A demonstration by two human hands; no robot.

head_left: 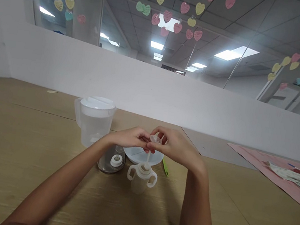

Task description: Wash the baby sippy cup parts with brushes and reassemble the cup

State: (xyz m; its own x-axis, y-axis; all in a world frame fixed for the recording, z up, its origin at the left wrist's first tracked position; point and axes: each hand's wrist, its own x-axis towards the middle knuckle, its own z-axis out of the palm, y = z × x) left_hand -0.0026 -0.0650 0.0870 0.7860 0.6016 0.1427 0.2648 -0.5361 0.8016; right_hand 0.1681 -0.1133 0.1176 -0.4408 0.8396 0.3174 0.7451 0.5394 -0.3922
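Just above a baby bottle (140, 180) with two white handles, both hands meet around a small clear round piece (155, 139). The fingers of my right hand (174, 146) are closed on its rim. My left hand (134, 138) has its fingers bent against the piece's left side and touching my right fingertips. A pale, thin stem hangs below the fingers to the bottle's open mouth; whether it joins the clear piece is hidden. The bottle stands upright on the table. To its left, a white ring cap with a teat (116, 160) rests on a round metal tray (108, 168).
A lidded clear pitcher (95, 121) with liquid stands at the back left. Behind the bottle lies a white plate (139, 157), with a green utensil (165, 167) at its right. A pink cloth (258, 162) with patterned fabric lies far right. Beyond the table (15, 145) is a white wall.
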